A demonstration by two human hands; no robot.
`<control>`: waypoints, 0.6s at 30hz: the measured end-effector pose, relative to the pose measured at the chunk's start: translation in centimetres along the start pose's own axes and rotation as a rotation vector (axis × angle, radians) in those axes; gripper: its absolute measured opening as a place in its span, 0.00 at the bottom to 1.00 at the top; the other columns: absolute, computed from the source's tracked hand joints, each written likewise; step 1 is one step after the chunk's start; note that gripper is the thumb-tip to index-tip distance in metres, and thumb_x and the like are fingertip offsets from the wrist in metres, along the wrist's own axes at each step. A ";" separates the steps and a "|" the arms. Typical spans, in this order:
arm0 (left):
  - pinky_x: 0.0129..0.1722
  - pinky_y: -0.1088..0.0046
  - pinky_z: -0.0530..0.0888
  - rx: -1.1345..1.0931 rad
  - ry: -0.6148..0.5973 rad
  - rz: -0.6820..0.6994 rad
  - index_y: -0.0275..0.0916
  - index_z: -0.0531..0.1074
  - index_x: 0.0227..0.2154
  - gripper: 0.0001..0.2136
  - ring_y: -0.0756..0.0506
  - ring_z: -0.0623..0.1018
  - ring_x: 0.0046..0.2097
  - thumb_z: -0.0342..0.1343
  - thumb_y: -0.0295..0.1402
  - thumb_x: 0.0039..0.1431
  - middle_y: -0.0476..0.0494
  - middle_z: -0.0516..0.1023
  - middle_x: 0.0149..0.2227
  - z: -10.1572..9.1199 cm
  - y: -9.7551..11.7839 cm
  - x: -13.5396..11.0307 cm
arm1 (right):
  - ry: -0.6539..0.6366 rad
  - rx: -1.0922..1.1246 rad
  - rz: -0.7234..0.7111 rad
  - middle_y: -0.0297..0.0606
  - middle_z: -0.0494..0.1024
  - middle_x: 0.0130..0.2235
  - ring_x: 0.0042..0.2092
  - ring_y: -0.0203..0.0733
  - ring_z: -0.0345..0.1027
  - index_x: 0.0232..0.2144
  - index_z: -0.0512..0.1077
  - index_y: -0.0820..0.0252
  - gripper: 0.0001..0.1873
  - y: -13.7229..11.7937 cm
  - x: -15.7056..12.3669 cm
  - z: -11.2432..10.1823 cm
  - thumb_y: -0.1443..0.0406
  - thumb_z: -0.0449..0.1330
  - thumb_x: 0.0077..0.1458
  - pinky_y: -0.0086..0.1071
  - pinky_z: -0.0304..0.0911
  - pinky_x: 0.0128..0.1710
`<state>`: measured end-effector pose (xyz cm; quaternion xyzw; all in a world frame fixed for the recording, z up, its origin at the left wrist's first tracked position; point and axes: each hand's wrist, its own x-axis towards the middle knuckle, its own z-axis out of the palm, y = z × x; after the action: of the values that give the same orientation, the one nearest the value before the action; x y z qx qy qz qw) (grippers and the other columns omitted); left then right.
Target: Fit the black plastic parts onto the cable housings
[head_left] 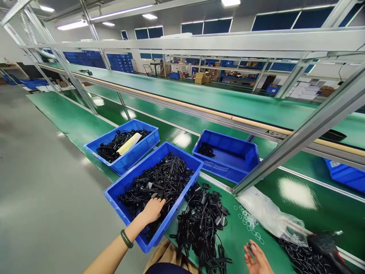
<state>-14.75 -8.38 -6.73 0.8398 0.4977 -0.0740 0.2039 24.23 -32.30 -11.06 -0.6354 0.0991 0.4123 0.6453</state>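
My left hand [154,210] reaches into the near blue bin [119,207], with a dark bracelet on its wrist. Its fingers close at a black power adapter [160,194] on top of the heaped black cables [168,171]; the fingertips are partly hidden. At the lower right, my right hand [257,258] is held palm inward over the green bench, fingers curled around a small dark thing too small to name. Between the hands lies a pile of black adapters with cables [201,217]. Thin clear rings [250,220] are scattered just above my right hand.
A second blue bin [137,158] holds cables and a yellow piece [129,144]. Another blue bin [228,171] contains small black parts. A plastic bag [269,213], black rings [299,257] and a dark tool [325,247] lie right. A slanted metal post [296,133] rises before the conveyor [185,91].
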 end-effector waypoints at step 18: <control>0.17 0.79 0.59 -1.417 0.019 0.227 0.36 0.78 0.46 0.24 0.55 0.62 0.18 0.68 0.44 0.49 0.50 0.68 0.24 -9.5 10.5 -8.7 | -0.771 -0.594 -1.369 0.38 0.79 0.38 0.38 0.40 0.74 0.42 0.76 0.54 0.10 -4.6 -19.7 17.3 0.71 0.61 0.60 0.31 0.72 0.36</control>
<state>-10.71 -15.84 7.53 0.5527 0.3373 0.2960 0.7022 7.83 -24.05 8.16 -0.5131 -0.6486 0.1268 0.5477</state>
